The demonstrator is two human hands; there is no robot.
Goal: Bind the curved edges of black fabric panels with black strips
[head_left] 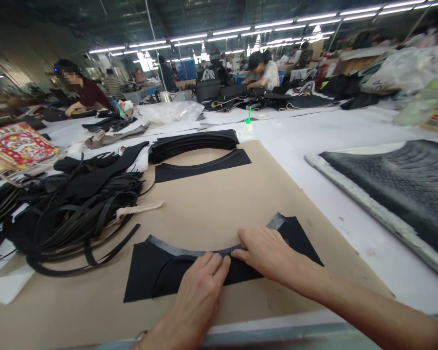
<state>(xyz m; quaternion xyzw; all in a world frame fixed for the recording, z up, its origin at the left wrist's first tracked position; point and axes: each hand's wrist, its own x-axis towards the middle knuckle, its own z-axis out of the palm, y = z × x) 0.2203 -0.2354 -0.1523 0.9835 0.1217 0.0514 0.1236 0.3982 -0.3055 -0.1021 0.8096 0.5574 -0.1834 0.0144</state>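
A black fabric piece point(142, 274) with a concave upper edge lies flat before me. A grey, shiny-looking strip runs along that curve. My left hand point(204, 284) is closed at the middle of the curve, its bent fingertips pressed together on the edge. Just to its right, my right hand point(266, 250) pinches the same edge between thumb and fingers. What lies under the fingertips is hidden. Farther back, a similar black piece point(204, 166) rests in front of a stack of curved black pieces point(197, 145).
Brown board point(190, 206) covers the white table point(288, 131) here. A heap of black strips point(76, 214) lies left, and a grey-black smeared slab point(397, 184) right. Behind stand a green-tipped bottle point(248, 127) and a clear plastic bag point(171, 113). Other people work farther back.
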